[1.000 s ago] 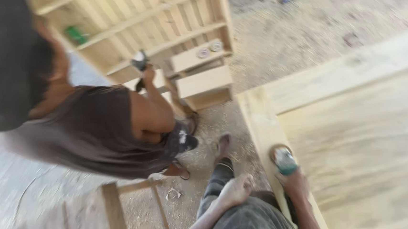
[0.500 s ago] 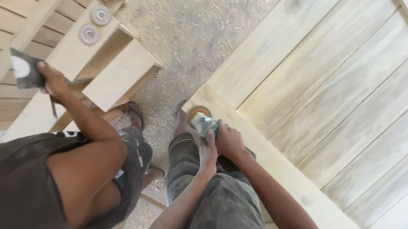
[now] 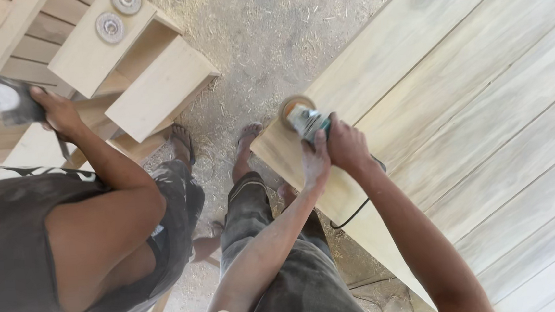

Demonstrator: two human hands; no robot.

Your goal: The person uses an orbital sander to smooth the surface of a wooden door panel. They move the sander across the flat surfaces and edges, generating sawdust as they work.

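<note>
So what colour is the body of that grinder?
Teal-green grinder, with a tan sanding disc, seen from the head camera.

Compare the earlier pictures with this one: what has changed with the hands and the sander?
The left hand came off the thigh and joined the right hand on the sander, which moved along the wooden panel edge. The co-worker's hand still grips its tool.

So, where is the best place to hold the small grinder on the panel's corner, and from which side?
Take the grinder by its teal body behind the disc, from the rear, cord side, as both hands do. The left hand and right hand stay clear of the round disc at the wooden panel corner.
</note>
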